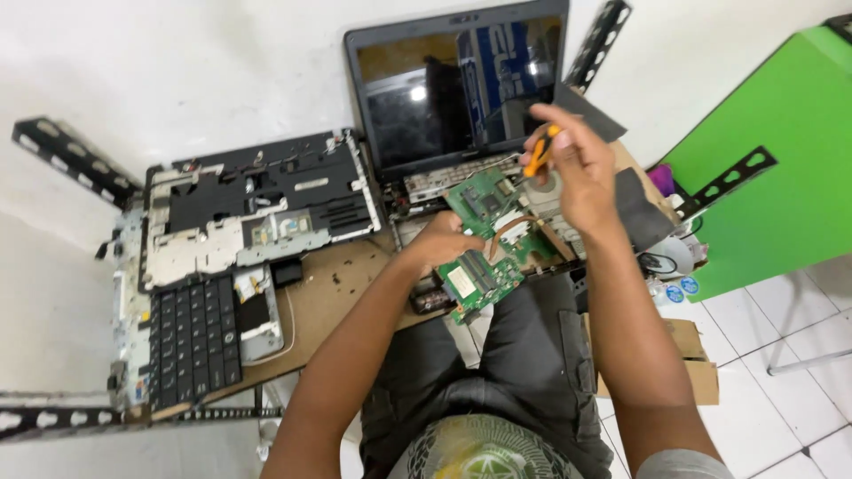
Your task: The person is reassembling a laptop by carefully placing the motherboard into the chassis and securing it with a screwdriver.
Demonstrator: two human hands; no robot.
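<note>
My left hand [441,244] grips the near edge of a green laptop motherboard [484,239] and holds it tilted over the opened laptop base [417,191]. My right hand [577,164] is closed around an orange-handled screwdriver [540,153] above the board's far right part, near a round fan [543,191]. The laptop's dark screen [457,84] stands upright behind both hands.
A removed laptop top cover [257,204] and a black keyboard [191,337] lie at the left on a brown board [333,293]. Black perforated metal bars [62,155] stick out at the sides. A green panel [781,151] stands at the right, a cardboard box [697,359] below it.
</note>
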